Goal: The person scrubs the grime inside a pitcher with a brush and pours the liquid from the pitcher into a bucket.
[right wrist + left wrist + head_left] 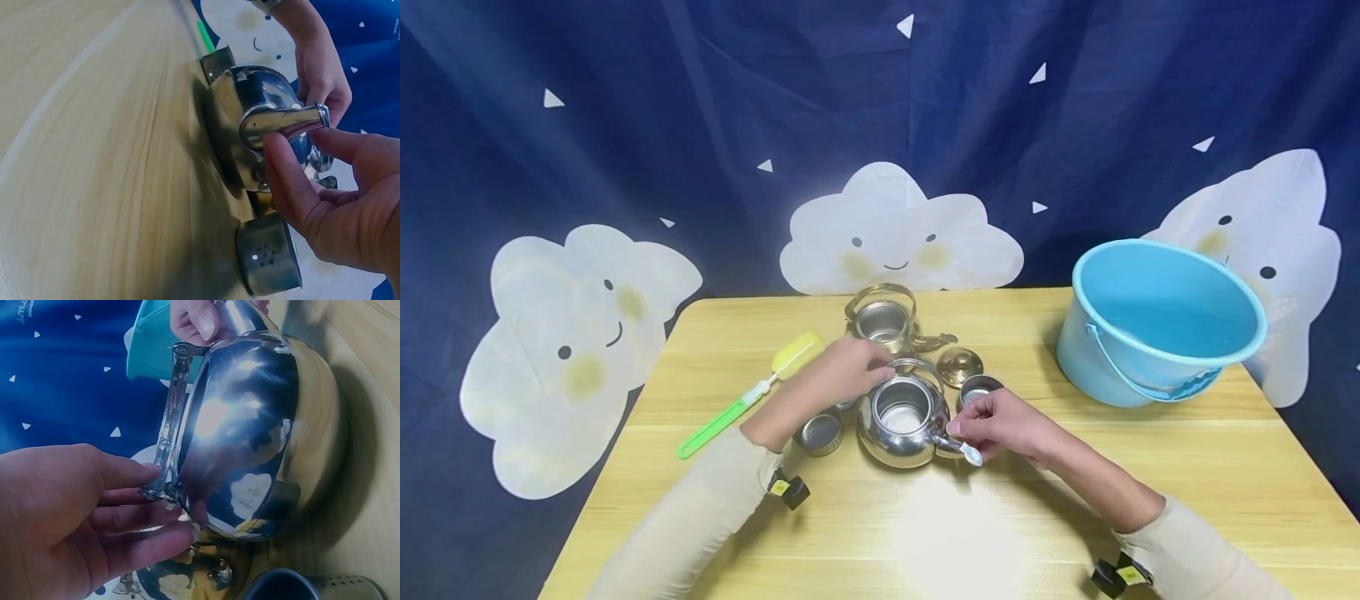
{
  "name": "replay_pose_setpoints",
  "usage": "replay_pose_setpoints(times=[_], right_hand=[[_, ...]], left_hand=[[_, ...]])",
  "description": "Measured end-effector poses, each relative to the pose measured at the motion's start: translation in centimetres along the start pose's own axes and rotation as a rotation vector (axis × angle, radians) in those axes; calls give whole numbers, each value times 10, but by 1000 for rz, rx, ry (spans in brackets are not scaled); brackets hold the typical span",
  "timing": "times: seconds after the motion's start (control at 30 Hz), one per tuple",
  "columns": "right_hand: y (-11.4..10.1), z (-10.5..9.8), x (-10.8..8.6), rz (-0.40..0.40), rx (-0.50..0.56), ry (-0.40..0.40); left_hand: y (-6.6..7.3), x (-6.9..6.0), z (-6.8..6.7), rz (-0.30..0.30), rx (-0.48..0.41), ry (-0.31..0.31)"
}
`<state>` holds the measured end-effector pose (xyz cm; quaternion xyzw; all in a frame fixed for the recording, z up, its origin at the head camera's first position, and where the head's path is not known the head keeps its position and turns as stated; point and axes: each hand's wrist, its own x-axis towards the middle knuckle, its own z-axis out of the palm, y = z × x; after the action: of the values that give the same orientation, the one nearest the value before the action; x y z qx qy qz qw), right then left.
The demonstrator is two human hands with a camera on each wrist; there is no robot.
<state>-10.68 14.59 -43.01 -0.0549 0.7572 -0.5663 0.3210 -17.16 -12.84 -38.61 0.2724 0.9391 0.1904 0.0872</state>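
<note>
A shiny silver teapot [880, 442] stands lidless on the table between both hands, its spout pointing to the front right. My left hand [850, 367] is at the far-left end of its raised handle [170, 425], thumb on one side and fingers on the other. At the spout [281, 124], my right hand [1003, 425] pinches with thumb and forefinger. Close behind is a gold-toned teapot [897, 343], also without a lid. One perforated metal strainer cup [265, 253] sits beside my right hand, another [820, 432] below my left wrist.
A gold-toned lid [960, 367] lies right of the rear teapot. To the left is a yellow sponge brush [730, 425] with a green handle. A large light-blue bucket [1082, 358] stands at the back right, before a dark blue curtain [722, 100] with clouds.
</note>
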Motion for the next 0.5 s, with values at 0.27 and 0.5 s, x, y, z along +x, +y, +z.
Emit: replay_pose_setpoints(times=[0.27, 0.5], right_hand=[[2, 0, -1, 22, -56, -78], [3, 3, 0, 63, 5, -97]], left_hand=[[3, 3, 2, -18, -5, 10], [6, 5, 3, -20, -7, 28]])
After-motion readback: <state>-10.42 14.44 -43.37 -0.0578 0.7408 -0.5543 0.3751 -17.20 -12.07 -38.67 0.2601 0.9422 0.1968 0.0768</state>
